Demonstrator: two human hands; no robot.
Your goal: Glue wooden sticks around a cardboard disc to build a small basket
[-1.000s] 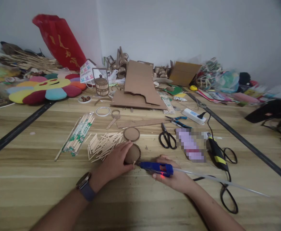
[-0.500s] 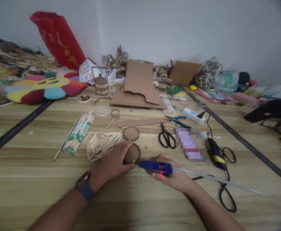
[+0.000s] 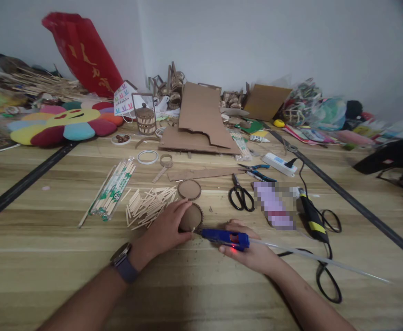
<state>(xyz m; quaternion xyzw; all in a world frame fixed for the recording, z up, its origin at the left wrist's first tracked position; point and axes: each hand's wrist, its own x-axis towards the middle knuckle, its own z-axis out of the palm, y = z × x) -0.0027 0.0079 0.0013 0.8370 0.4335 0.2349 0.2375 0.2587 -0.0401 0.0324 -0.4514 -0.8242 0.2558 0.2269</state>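
Observation:
My left hand, with a watch on its wrist, curls its thumb and fingers around the left side of a round cardboard disc with a ridged rim. A pale bit, perhaps a stick's end, shows by the thumb tip. My right hand grips a blue hot glue gun with a red light on. Its nozzle points left at the disc's near edge. A long clear glue stick runs out of the gun's back. Just beyond the held disc lies a second cardboard disc.
Short wooden sticks lie in a loose pile left of the discs, beside a bagged stick bundle. To the right are black scissors, pliers, a power strip and a black-yellow tool. Cardboard sheets stand behind.
The whole view has shifted slightly. Both hands keep nearly the same places, with the glue gun's nozzle still at the disc's near edge.

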